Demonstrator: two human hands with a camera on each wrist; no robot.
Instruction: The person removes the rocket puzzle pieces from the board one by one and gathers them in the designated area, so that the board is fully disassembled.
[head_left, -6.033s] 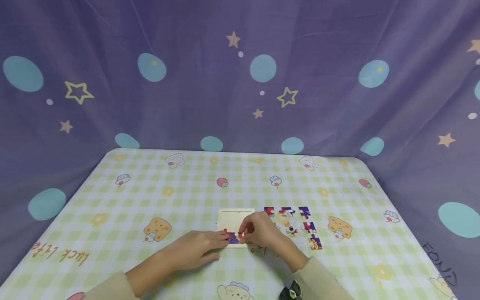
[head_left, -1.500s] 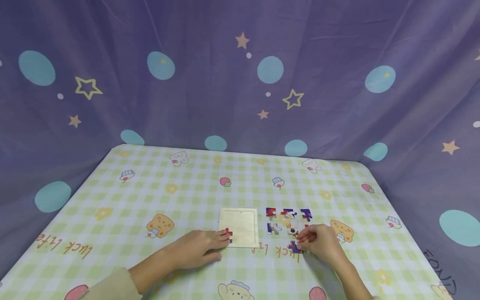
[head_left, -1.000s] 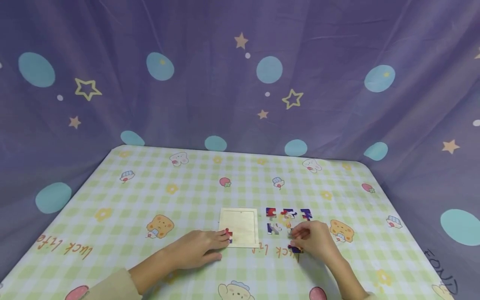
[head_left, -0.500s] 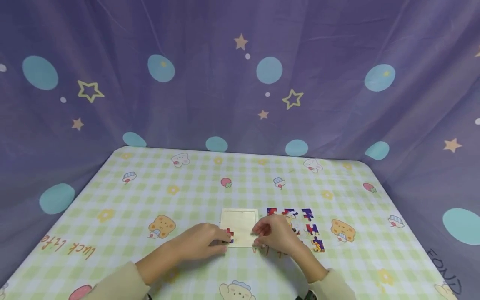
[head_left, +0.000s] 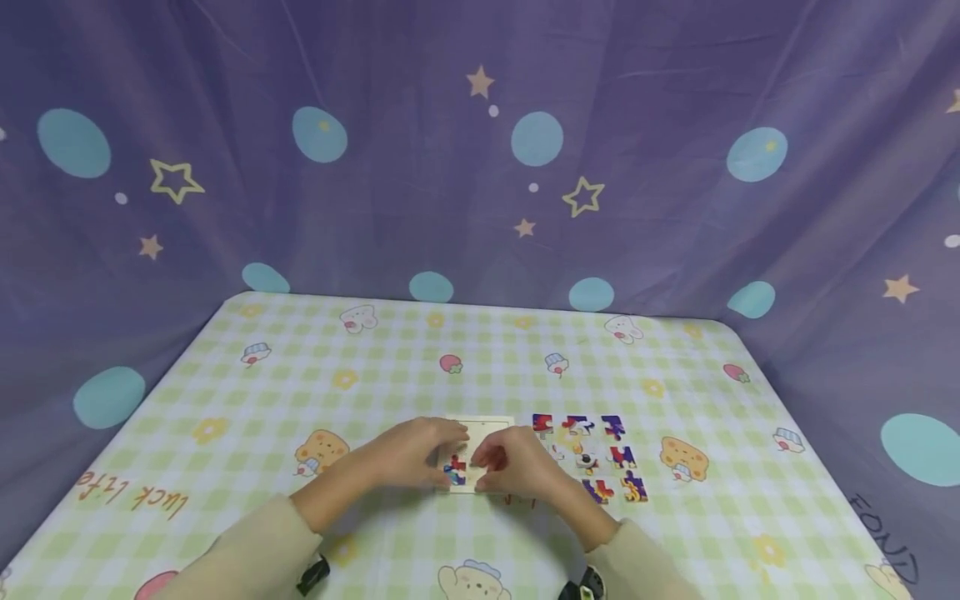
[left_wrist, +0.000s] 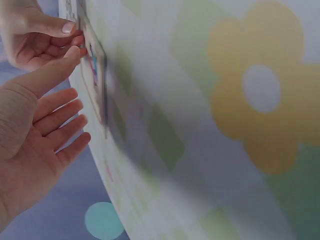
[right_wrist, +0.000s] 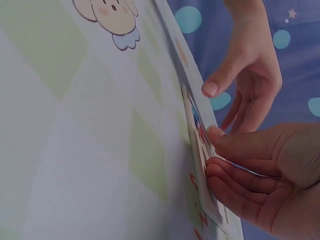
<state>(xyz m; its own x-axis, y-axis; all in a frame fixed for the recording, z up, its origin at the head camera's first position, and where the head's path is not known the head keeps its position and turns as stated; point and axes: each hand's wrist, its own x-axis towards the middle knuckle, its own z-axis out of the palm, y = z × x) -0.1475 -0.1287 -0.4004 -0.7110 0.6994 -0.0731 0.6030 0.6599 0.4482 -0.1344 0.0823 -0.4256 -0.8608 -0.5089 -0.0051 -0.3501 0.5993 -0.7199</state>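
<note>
A shallow pale puzzle tray [head_left: 498,419] lies at the front middle of the table. One red, blue and white jigsaw piece [head_left: 454,472] sits in its near left corner. My left hand [head_left: 405,454] hovers over the tray's left side, thumb and fingers spread apart with nothing between them. Over the tray's near right part is my right hand [head_left: 517,463], fingers loosely bent and thumb apart from them, just right of the piece. No piece shows in the right hand [right_wrist: 270,175] in the right wrist view.
Several loose jigsaw pieces [head_left: 586,458] lie in rough rows right of the tray. A green-and-white checked cloth [head_left: 390,400] covers the table, and a purple curtain [head_left: 420,183] hangs behind its far edge.
My right hand has set a piece down among the loose ones and moved left over the tray. My left hand has lifted off the corner piece, its fingers spreading.
</note>
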